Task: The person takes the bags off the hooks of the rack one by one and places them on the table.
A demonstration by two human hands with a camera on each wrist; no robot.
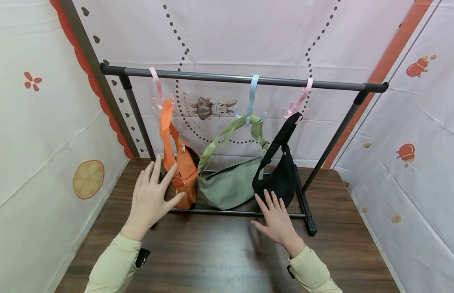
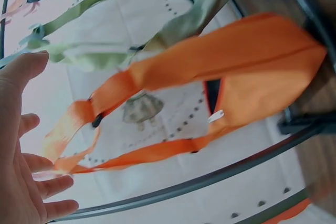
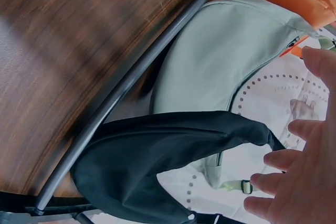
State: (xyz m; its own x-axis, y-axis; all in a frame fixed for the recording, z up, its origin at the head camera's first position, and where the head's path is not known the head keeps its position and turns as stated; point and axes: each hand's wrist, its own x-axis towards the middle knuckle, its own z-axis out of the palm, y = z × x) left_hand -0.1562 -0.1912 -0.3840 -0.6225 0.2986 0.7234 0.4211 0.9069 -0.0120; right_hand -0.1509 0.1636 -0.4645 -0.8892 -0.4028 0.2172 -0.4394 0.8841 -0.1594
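Three bags hang by their straps from a dark rack (image 1: pixel 212 76). On the left, an orange bag (image 1: pixel 188 177) hangs from a pink hook (image 1: pixel 157 83); my left hand (image 1: pixel 150 199) is spread in front of it, fingers extended and holding nothing. In the middle a pale green bag (image 1: pixel 232 183) hangs from a blue hook (image 1: pixel 252 95). The black bag (image 1: pixel 282 183) is on the right, under another pink hook (image 1: pixel 304 95). My right hand (image 1: pixel 278 221) is in front of its lower part with straight fingers; whether they touch is unclear. In the right wrist view that hand (image 3: pixel 304 166) grips nothing.
The rack stands on a dark wooden table (image 1: pixel 212 260), its lower bar (image 1: pixel 227 212) running in front of the bags. Printed cloth walls (image 1: pixel 40 134) close off the back and both sides.
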